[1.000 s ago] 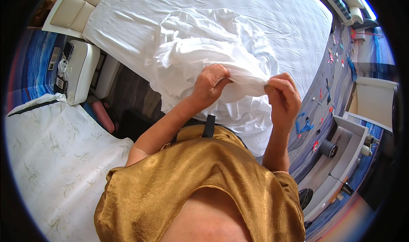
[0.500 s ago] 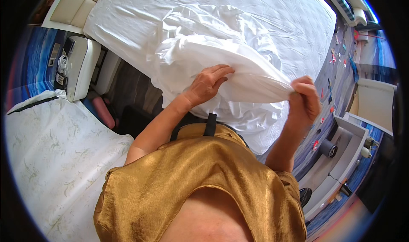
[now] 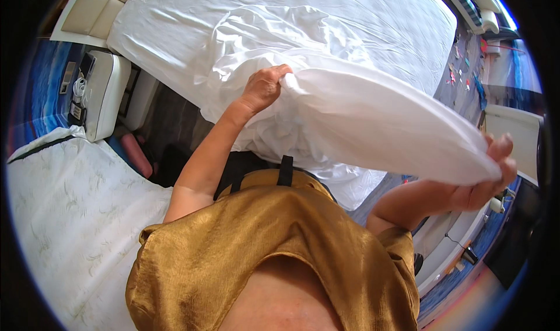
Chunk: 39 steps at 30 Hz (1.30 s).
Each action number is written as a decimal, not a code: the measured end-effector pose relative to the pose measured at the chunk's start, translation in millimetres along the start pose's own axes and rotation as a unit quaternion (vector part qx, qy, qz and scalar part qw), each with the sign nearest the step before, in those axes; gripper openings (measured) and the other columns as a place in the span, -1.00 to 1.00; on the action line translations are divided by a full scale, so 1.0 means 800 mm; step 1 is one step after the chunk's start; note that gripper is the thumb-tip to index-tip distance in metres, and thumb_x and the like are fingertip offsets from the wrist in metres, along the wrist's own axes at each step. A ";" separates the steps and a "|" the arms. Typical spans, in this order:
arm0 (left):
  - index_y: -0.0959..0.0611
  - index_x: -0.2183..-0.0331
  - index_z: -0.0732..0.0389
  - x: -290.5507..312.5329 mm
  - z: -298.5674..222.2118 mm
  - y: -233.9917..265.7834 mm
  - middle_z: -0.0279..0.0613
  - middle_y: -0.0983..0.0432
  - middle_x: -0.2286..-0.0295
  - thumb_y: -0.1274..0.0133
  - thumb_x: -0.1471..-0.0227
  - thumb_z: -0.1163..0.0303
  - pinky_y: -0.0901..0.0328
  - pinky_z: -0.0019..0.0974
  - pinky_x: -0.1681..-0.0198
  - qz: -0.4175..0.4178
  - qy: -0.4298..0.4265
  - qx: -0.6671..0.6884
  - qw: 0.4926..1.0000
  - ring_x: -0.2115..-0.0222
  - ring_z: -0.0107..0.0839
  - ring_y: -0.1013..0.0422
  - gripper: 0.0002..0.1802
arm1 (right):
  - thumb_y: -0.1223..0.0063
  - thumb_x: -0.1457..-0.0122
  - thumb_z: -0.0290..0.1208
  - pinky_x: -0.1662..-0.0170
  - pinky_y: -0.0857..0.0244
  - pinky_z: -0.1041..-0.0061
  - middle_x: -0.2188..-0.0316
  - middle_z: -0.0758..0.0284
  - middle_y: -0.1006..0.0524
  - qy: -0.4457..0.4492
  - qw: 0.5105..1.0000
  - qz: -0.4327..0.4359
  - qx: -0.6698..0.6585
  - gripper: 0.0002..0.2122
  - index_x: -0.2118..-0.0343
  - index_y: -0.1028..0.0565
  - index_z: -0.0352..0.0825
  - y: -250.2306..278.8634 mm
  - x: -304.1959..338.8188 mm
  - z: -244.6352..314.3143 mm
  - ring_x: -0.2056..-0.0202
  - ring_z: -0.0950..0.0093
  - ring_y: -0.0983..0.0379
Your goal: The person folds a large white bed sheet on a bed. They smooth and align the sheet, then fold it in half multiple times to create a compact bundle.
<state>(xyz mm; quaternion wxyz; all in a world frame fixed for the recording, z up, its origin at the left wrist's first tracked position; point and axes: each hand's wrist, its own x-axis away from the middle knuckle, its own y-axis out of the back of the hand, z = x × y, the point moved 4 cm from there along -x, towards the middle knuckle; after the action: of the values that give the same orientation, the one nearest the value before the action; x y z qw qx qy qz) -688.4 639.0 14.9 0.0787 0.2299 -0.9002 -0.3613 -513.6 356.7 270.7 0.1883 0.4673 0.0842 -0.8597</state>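
A white satiny sheet (image 3: pixel 385 121) is stretched between my two hands, its free part raised above the bed and slanting down to the right. My left hand (image 3: pixel 265 89) is closed on a gathered bit of it near the middle of the bed. Far out to the right, past the bed's side, my right hand (image 3: pixel 493 170) grips the other end; its fingers are slightly blurred. The rest of the sheet lies in a crumpled heap on the bed (image 3: pixel 169 45), which has a smooth white cover, and hangs over the near edge in front of me.
A cream bedside cabinet (image 3: pixel 108 95) stands at the left with a white coiled cable on it. At lower left is a surface under a pale patterned cover (image 3: pixel 87 232). A low white shelf unit (image 3: pixel 443 255) runs along the right. Small coloured bits (image 3: pixel 452 74) dot the right-hand floor.
My right hand has swung out to the right and nearer, drawing the sheet wide. My left hand has moved slightly up and left, and closed from lying flat to gripping the sheet.
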 end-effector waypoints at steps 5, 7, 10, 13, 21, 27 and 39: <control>-0.60 0.23 0.32 -0.010 0.055 0.036 -0.39 -0.50 0.53 0.12 -0.11 0.50 -0.29 -0.43 0.38 -0.149 0.115 0.264 0.946 0.49 -0.62 -0.32 -0.76 | -0.09 -0.21 -0.40 0.25 -0.33 0.66 0.32 0.34 -0.51 -0.194 0.979 -0.056 -0.022 -0.84 0.20 -0.55 -0.33 0.007 -0.020 -0.113 0.29 0.65 -0.41; -0.63 0.28 0.30 -0.026 0.064 0.073 -0.45 -0.47 0.52 0.07 -0.13 0.46 -0.26 -0.53 0.39 -0.140 0.129 0.254 0.948 0.52 -0.67 -0.27 -0.79 | -0.15 -0.15 -0.49 0.40 -0.22 0.72 0.48 0.41 -0.52 -0.243 0.968 -0.028 0.064 -0.87 0.26 -0.57 -0.38 0.005 -0.016 -0.179 0.48 0.68 -0.34; -0.64 0.27 0.28 -0.037 0.025 0.116 -0.44 -0.52 0.47 0.06 -0.13 0.41 -0.30 -0.52 0.34 -0.072 0.125 0.310 0.940 0.47 -0.66 -0.35 -0.78 | -0.15 -0.15 -0.45 0.43 -0.21 0.73 0.56 0.43 -0.51 -0.281 0.944 0.046 0.168 -0.87 0.27 -0.61 -0.35 -0.005 0.014 -0.266 0.52 0.71 -0.35; -0.63 0.21 0.28 -0.033 0.012 0.093 -0.38 -0.56 0.39 0.08 -0.15 0.37 -0.32 -0.50 0.25 0.034 0.147 0.348 0.925 0.37 -0.63 -0.40 -0.73 | -0.13 -0.16 -0.43 0.40 -0.30 0.70 0.54 0.39 -0.55 -0.331 0.934 0.055 0.120 -0.85 0.27 -0.61 -0.38 -0.044 0.041 -0.311 0.51 0.68 -0.42; -0.44 -0.01 0.33 0.019 0.116 -0.025 -0.07 -0.50 0.12 0.22 -0.25 0.30 -0.40 -0.23 0.04 -0.040 0.335 0.686 0.645 0.15 -0.25 -0.48 -0.60 | -0.27 -0.04 -0.39 0.17 -0.41 0.45 0.08 0.13 -0.50 -0.312 0.919 0.201 0.134 -0.54 -0.02 -0.41 -0.35 -0.149 0.133 -0.371 0.24 0.38 -0.53; -0.41 -0.02 0.33 0.052 0.123 -0.047 -0.08 -0.46 0.08 0.24 -0.27 0.27 -0.37 -0.15 0.02 -0.139 0.395 0.701 0.577 0.09 -0.22 -0.43 -0.59 | -0.32 0.05 -0.46 0.37 -0.36 0.44 0.36 0.19 -0.45 -0.399 0.862 0.278 0.142 -0.67 0.23 -0.45 -0.38 -0.179 0.353 -0.235 0.50 0.41 -0.44; -0.52 0.10 0.34 0.053 0.089 0.000 -0.17 -0.53 0.23 -0.16 0.10 0.58 -0.40 -0.29 0.09 -0.050 0.321 0.635 0.701 0.22 -0.30 -0.48 -0.57 | -0.17 0.00 -0.56 0.36 -0.29 0.29 0.54 0.12 -0.47 -0.452 0.828 0.306 0.129 -0.87 0.50 -0.41 -0.41 -0.191 0.385 -0.214 0.47 0.19 -0.43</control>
<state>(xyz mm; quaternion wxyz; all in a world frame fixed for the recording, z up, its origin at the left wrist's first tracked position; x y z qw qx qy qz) -748.0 663.1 -37.9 0.1798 0.3721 -0.8236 0.3885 -594.2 475.9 -85.0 0.3966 0.0483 -0.2696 -0.8762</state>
